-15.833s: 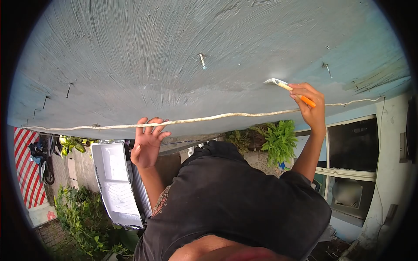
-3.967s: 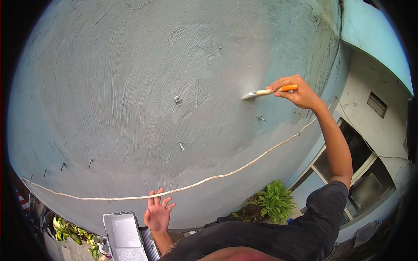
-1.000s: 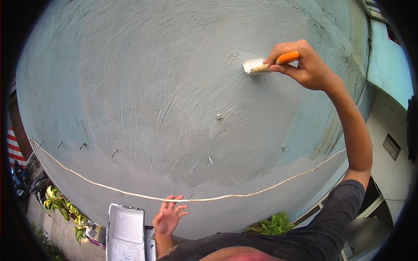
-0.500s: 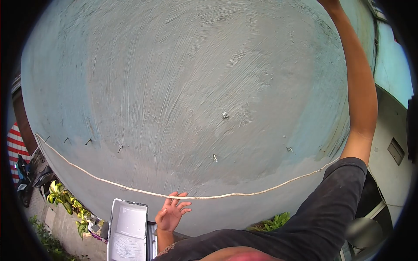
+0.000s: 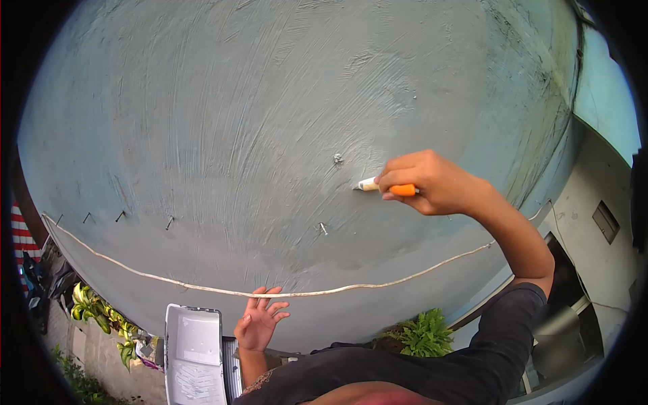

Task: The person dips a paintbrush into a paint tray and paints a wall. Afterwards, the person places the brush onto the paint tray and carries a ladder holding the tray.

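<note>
A paintbrush (image 5: 368, 184) with an orange handle is gripped in my right hand (image 5: 432, 181), its bristle end against the grey-painted wall (image 5: 283, 135). Just up and left of the brush tip, a small pale lump (image 5: 338, 159) sticks out of the wall; below it juts a nail (image 5: 324, 229). Low on the wall, my left hand (image 5: 260, 324) is open with fingers spread, the fingertips right at a white cable (image 5: 317, 293) that sags across the surface. Beside that hand lies a white paint tray (image 5: 196, 337) with grey-white streaks in it.
Several nails (image 5: 169, 223) stick out along the lower left of the wall. A fern (image 5: 426, 333) grows at the wall's foot, and yellow-green leafy plants (image 5: 91, 307) stand at left. Under the tray's right side shows a ridged metal piece (image 5: 231, 364).
My right hand has come down from the top right edge to the middle of the wall, bringing the paintbrush into view. My left hand keeps its pose by the cable.
</note>
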A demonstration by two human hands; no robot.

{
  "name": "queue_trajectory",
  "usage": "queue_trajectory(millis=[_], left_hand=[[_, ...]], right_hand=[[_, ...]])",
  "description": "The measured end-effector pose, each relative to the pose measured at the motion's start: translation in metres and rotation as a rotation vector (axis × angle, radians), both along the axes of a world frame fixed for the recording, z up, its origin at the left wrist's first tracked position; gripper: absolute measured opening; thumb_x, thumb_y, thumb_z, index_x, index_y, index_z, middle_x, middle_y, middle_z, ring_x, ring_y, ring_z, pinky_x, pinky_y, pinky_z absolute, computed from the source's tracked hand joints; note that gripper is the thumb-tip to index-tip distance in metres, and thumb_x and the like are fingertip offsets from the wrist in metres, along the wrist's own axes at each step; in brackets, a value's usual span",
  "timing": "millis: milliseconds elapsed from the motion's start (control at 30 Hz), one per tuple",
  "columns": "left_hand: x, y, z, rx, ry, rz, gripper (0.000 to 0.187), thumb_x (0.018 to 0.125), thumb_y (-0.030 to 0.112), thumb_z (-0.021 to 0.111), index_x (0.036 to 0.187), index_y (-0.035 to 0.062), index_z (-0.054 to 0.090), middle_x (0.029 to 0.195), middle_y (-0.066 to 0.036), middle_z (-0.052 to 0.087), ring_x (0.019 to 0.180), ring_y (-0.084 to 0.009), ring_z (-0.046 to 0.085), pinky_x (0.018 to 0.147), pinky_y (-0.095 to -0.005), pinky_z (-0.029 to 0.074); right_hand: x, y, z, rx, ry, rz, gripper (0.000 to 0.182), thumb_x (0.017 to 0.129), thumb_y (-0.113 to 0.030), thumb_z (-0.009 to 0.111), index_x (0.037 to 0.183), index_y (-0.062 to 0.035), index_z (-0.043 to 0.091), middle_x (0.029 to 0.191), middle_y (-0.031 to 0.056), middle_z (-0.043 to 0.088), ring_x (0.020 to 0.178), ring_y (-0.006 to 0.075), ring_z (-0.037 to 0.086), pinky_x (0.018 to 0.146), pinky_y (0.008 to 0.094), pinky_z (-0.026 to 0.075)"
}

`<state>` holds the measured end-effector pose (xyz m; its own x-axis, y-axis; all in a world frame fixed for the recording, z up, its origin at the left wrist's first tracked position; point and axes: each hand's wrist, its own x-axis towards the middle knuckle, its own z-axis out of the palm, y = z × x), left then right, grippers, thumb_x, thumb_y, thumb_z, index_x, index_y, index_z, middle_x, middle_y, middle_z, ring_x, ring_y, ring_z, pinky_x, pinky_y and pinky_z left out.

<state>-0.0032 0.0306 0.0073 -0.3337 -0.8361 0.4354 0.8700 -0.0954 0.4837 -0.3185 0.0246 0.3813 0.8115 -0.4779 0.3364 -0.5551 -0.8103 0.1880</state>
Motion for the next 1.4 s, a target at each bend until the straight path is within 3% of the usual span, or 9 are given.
queue_trajectory(millis=[167,300,467,667,800,1033,1167,1300,1400], left_hand=[[0.0,-0.001,-0.004,-0.007,0.029,0.008,0.081,0.086,0.038,0.066,0.151,0.0041,0.032,0.152,-0.026,0.038,0.124,-0.0453,0.055,0.099,-0.0559,0.05],[-0.002,-0.001,-0.004,0.007,0.023,0.014,0.081,0.086,0.038,0.066,0.151,0.0042,0.032,0.152,-0.026,0.038,0.123,-0.0457,0.055,0.098,-0.0555,0.05],[-0.002,-0.001,-0.006,0.015,0.03,0.024,0.081,0.086,0.038,0.066,0.151,0.0039,0.032,0.151,-0.026,0.04,0.123,-0.0456,0.055,0.098,-0.0554,0.051],[-0.003,0.0,-0.005,0.02,0.054,0.015,0.081,0.086,0.038,0.065,0.152,0.0034,0.032,0.152,-0.028,0.037,0.123,-0.0454,0.055,0.099,-0.0551,0.049],[-0.003,-0.003,-0.006,0.002,0.033,0.02,0.081,0.086,0.038,0.065,0.152,0.0038,0.032,0.152,-0.028,0.037,0.123,-0.0451,0.055,0.099,-0.0546,0.05],[-0.005,-0.002,-0.006,-0.001,0.039,0.034,0.08,0.088,0.037,0.065,0.152,0.0046,0.031,0.152,-0.025,0.038,0.123,-0.043,0.056,0.097,-0.0547,0.053],[-0.004,-0.002,-0.008,0.01,0.037,0.043,0.081,0.087,0.037,0.065,0.152,0.0038,0.031,0.153,-0.027,0.037,0.123,-0.0445,0.055,0.098,-0.0552,0.051],[-0.004,-0.002,-0.006,0.004,0.039,0.033,0.081,0.087,0.037,0.065,0.152,0.0039,0.031,0.153,-0.027,0.037,0.123,-0.0441,0.055,0.098,-0.0551,0.051],[-0.004,0.0,-0.008,0.008,0.047,0.027,0.081,0.087,0.037,0.065,0.153,0.0039,0.031,0.153,-0.027,0.037,0.124,-0.0438,0.055,0.098,-0.0551,0.051]], right_hand=[[-0.049,0.014,0.127,-0.445,0.028,-0.11,0.008,0.092,-0.007,0.07,0.099,-0.0024,0.072,0.103,0.012,0.074,0.097,0.0262,0.072,0.084,0.0333,0.057],[-0.061,0.038,0.198,-1.033,-0.091,-0.066,0.007,0.092,-0.004,0.072,0.096,0.0016,0.073,0.094,0.0099,0.073,0.079,0.0172,0.067,0.073,0.0273,0.054],[-0.12,0.006,0.173,-0.961,-0.095,-0.093,0.011,0.094,-0.006,0.069,0.104,-0.0014,0.072,0.11,0.0109,0.074,0.097,0.0231,0.071,0.085,0.03,0.056],[-0.108,0.044,0.023,-0.253,-0.307,-0.298,0.004,0.085,-0.003,0.075,0.088,-0.0021,0.072,0.095,0.0089,0.075,0.083,0.0201,0.071,0.074,0.0302,0.054],[-0.144,0.053,0.035,-0.097,-0.42,-0.301,0.005,0.088,-0.006,0.073,0.09,-0.0016,0.072,0.097,0.0108,0.075,0.097,0.0223,0.072,0.082,0.0319,0.055],[-0.206,0.034,0.209,-0.521,-0.385,-0.183,0.019,0.099,-0.014,0.066,0.112,-0.0022,0.072,0.112,0.0073,0.073,0.104,0.0165,0.068,0.095,0.0309,0.056],[-0.189,0.039,0.243,-0.898,-0.612,-0.205,0.014,0.096,-0.012,0.07,0.102,0.0007,0.075,0.097,0.0089,0.075,0.083,0.0153,0.07,0.072,0.0292,0.059],[-0.227,0.013,0.202,-0.727,-0.406,-0.125,0.018,0.099,-0.011,0.064,0.112,-0.0027,0.072,0.112,0.0062,0.073,0.102,0.0147,0.067,0.089,0.0276,0.057],[-0.198,0.036,0.123,-0.556,-0.454,-0.243,0.016,0.097,-0.015,0.068,0.106,-0.0032,0.073,0.103,0.0046,0.075,0.08,0.0112,0.061,0.073,0.0249,0.051]])
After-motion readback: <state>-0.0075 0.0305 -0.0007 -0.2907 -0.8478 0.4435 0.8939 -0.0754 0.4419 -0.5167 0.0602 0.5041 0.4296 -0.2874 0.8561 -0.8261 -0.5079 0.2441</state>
